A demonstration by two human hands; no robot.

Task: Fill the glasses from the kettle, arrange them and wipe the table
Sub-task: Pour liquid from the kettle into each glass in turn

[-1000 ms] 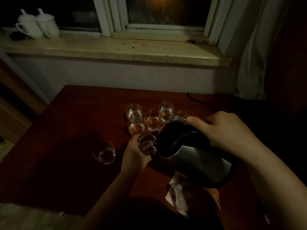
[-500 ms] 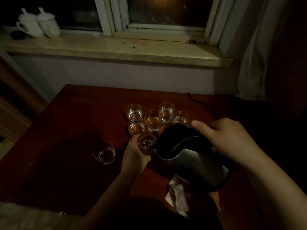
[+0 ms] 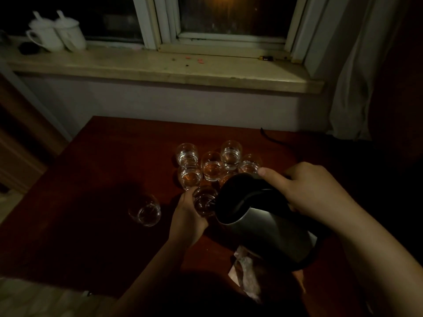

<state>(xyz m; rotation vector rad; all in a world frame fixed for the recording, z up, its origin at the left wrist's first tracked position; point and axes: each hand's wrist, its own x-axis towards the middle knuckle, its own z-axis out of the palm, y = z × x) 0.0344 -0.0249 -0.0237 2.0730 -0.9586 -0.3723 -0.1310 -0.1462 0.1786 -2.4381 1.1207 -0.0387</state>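
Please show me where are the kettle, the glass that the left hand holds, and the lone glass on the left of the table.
kettle [image 3: 270, 227]: head view, on its steel body.
held glass [image 3: 204, 200]: head view, on its visible side wall.
lone glass [image 3: 146, 211]: head view, on its bowl.

A single head-worn wide-angle view looks forward and steeply down over the red bench [image 3: 109, 179] from its near edge, close above both forearms; it faces the windowsill [image 3: 160, 69] and dark window [image 3: 233, 17] beyond, with a curtain [image 3: 352, 88] at the right edge
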